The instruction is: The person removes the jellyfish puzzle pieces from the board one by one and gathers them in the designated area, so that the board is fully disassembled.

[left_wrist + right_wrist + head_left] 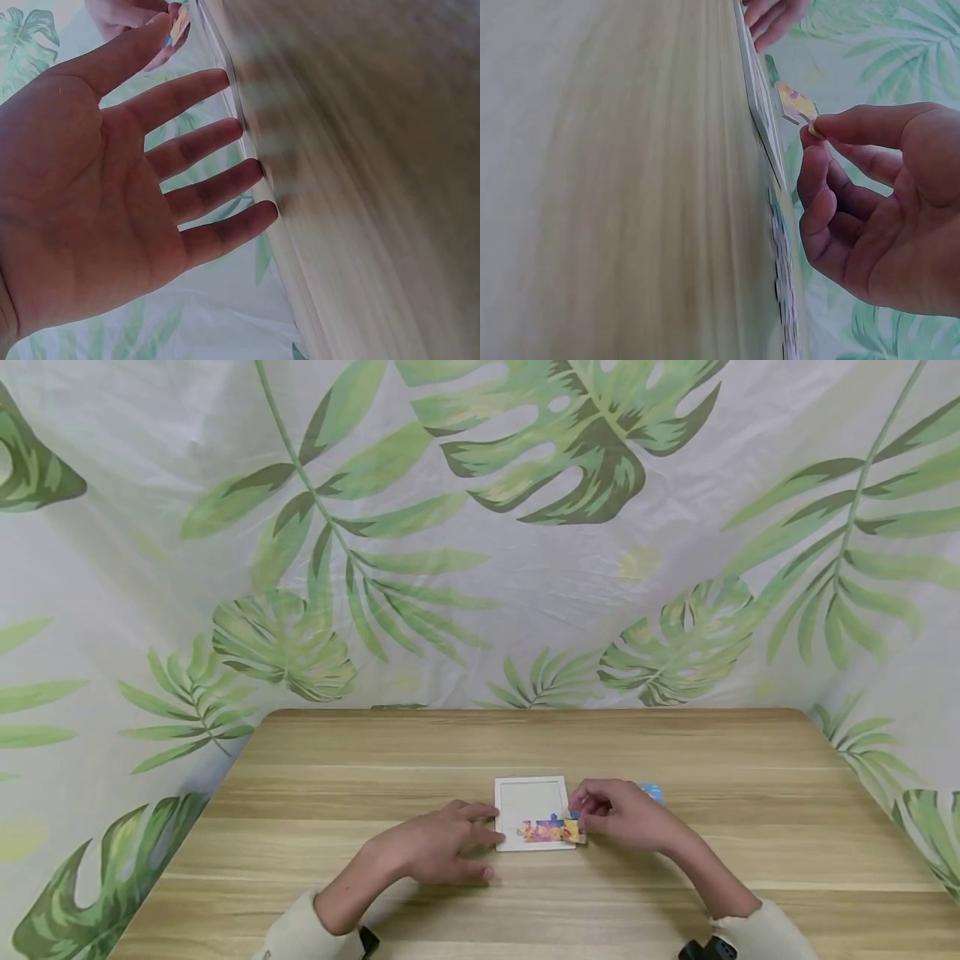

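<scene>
A white puzzle frame lies flat on the table, with several joined pink, yellow and blue puzzle pieces along its lower part. My left hand rests at the frame's left side, fingers spread and fairly straight, fingertips at its edge. At the lower right corner, my right hand pinches a yellow and purple puzzle piece between thumb and forefinger. In the right wrist view this piece is tilted and raised above the frame. Whether it touches the joined pieces, I cannot tell.
A blue puzzle piece shows behind the right hand. More loose pieces lie on the table below that hand, seen edge-on. The wooden table ends at a leaf-patterned cloth behind it.
</scene>
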The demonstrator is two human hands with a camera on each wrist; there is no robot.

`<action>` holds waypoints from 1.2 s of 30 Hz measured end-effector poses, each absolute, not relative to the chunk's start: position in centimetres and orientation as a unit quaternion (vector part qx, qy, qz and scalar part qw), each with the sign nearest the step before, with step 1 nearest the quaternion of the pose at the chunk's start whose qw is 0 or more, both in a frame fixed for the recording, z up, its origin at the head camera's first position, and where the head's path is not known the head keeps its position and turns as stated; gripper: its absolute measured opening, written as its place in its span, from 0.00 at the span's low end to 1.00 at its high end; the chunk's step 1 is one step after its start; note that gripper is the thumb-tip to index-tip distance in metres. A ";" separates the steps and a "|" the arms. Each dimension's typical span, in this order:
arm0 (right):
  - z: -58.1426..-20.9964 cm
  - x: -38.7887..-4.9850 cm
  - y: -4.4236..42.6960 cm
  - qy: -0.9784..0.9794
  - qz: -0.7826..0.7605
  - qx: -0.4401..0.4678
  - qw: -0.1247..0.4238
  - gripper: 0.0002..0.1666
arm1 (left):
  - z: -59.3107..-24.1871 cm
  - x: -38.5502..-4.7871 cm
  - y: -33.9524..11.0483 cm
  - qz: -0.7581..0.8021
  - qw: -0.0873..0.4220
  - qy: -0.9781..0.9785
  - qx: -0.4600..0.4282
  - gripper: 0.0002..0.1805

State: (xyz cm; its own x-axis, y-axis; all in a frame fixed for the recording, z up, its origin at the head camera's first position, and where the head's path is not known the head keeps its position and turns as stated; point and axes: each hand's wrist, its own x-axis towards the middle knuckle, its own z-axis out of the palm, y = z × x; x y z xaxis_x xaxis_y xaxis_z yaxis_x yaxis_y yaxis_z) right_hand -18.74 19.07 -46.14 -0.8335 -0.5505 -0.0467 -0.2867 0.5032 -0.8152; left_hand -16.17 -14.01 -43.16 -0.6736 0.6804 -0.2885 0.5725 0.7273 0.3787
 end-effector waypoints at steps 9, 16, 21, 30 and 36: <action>-46.3 -18.1 21.5 0.841 -0.449 -0.250 0.170 0.06 | -42.9 -16.2 -14.3 0.135 0.212 0.906 0.340 0.26; -46.7 -17.5 22.8 0.848 -0.432 -0.258 0.165 0.06 | -43.1 -16.2 -14.0 0.134 0.196 0.907 0.348 0.25; -46.7 -17.3 23.1 0.856 -0.419 -0.262 0.155 0.05 | -43.2 -16.1 -13.7 0.135 0.187 0.909 0.347 0.25; -46.6 -17.2 22.9 0.870 -0.393 -0.263 0.141 0.05 | -43.3 -15.9 -13.5 0.137 0.174 0.913 0.344 0.23; -46.6 -17.0 22.6 0.874 -0.384 -0.264 0.137 0.06 | -43.3 -15.8 -13.7 0.143 0.172 0.912 0.345 0.23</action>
State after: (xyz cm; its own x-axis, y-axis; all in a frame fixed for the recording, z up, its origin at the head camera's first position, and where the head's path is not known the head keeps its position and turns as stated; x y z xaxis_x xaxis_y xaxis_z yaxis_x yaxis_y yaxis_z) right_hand -17.03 22.58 -46.56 -0.8230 -0.5668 -0.0372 -0.3559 0.5657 -0.7438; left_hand -15.79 -13.67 -43.34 -0.7034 0.6776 -0.2146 0.5795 0.7215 0.3789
